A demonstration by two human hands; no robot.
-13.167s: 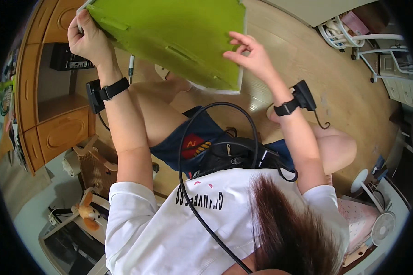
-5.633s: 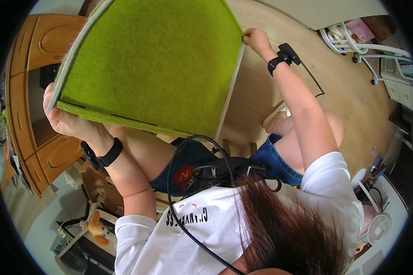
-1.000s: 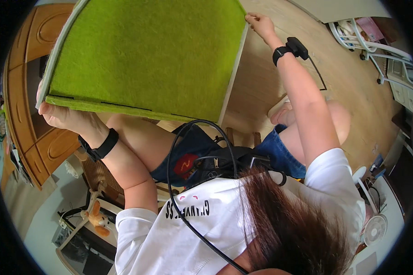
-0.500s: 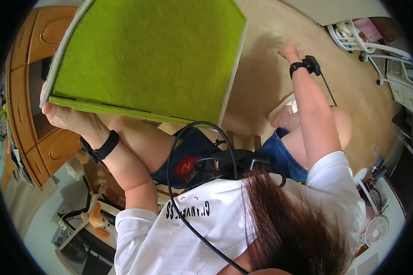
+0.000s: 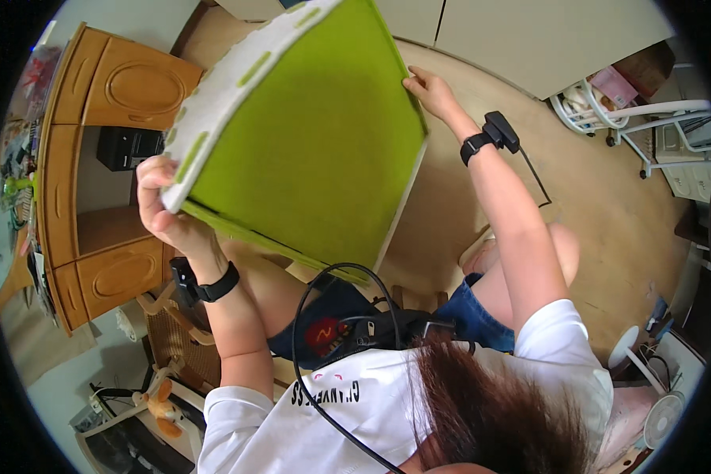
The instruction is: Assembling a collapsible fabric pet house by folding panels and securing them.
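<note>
A large green felt box (image 5: 316, 142) with a white side wall is held up tilted in front of me. Its white wall carries a row of green slots. My left hand (image 5: 162, 197) is closed round its near left corner, thumb below and fingers over the white wall. At the far right edge, my right hand (image 5: 434, 93) has its thumb and fingers on the rim. Some of those fingers are hidden behind the box. Both wrists wear black straps with small black devices.
A wooden cabinet (image 5: 126, 95) with an open shelf stands at the left. To the right are a white wheeled rack (image 5: 600, 110) and a small white fan (image 5: 663, 419). A rattan chair (image 5: 174, 332) sits at lower left. A black cable (image 5: 295, 340) loops over my lap.
My right hand has come from the open air on the right to the box's right edge. The box has tilted, showing more of its white wall, and my left hand has moved right and nearer with it.
</note>
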